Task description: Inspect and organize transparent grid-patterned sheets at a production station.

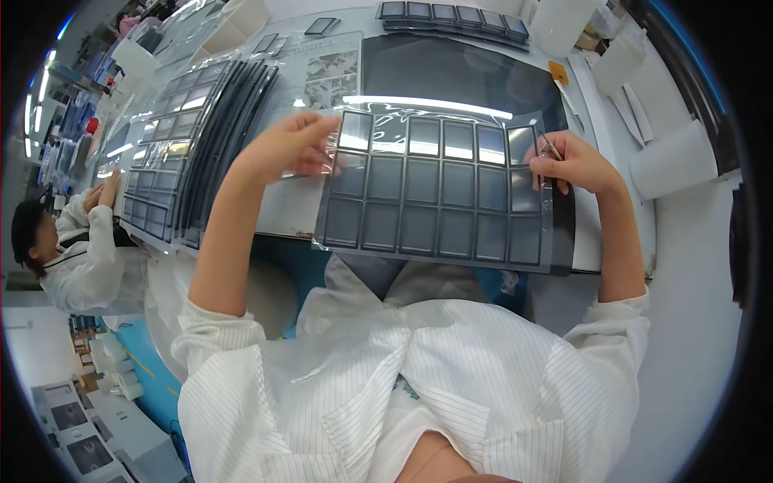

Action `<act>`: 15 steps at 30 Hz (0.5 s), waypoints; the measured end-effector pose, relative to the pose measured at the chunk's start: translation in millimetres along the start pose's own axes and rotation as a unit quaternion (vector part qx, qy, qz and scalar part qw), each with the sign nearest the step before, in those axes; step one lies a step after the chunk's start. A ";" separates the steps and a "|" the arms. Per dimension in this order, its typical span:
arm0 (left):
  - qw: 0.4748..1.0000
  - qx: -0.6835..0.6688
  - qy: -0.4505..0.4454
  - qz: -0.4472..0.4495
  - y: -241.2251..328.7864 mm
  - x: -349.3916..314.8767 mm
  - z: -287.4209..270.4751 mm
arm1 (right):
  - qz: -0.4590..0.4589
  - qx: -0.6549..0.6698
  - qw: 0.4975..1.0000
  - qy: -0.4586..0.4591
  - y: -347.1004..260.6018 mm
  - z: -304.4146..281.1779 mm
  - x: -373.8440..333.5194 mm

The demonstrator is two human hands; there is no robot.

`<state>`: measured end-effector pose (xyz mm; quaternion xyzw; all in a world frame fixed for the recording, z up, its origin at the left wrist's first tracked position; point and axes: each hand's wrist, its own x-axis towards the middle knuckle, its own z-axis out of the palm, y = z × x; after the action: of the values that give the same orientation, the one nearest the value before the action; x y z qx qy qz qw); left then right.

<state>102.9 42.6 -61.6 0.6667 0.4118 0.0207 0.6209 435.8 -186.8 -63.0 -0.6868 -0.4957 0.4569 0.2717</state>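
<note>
Table (692, 266): white top, carrying a large dark mat (451, 72) at its middle. All places below are given relative to that mat.

Tray stack (173, 149): black gridded trays fanned out to the left of the mat, some under clear film.

Gridded tray (439, 193): dark, shallow square pockets in rows, wrapped in clear film, held up over the mat's near edge and tilted toward the camera. Its lower edge overhangs the table's front.

Row of small black trays (455, 14): along the mat's far edge.

White roll (672, 157): right of the mat, on the table.

Left hand (286, 149): at the mat's near-left corner, grip clamped on the tray's left edge and the film there, thumb on the front.

Right hand (576, 161): at the mat's near-right, grip closed on the tray's upper right corner.

Tweezers (551, 148): thin metal, pinched in the right hand against that corner.

A second person in white (80, 258) sits far left of the mat.
</note>
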 end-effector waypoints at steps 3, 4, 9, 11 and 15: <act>0.999 0.044 0.032 0.001 2.7 28.5 -16.8 | 0.012 0.059 0.996 0.068 8.5 6.3 4.7; 0.998 0.057 0.005 0.006 2.9 35.8 -21.8 | 0.022 0.039 0.994 0.096 6.6 8.1 5.0; 0.994 0.048 -0.065 0.068 8.1 52.6 -21.3 | 0.054 0.021 0.993 0.104 17.5 -4.5 -1.4; 0.989 0.061 -0.113 0.077 3.4 55.7 -19.6 | 0.069 0.019 0.993 0.094 21.3 -11.8 -5.5; 0.991 0.055 -0.087 0.082 -0.3 52.9 -14.1 | 0.090 0.008 0.993 0.081 20.1 -14.6 -4.1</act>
<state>130.1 84.4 -84.3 0.7304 0.3007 -0.0089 0.6132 457.2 -196.6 -71.7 -0.7611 -0.4049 0.4261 0.2742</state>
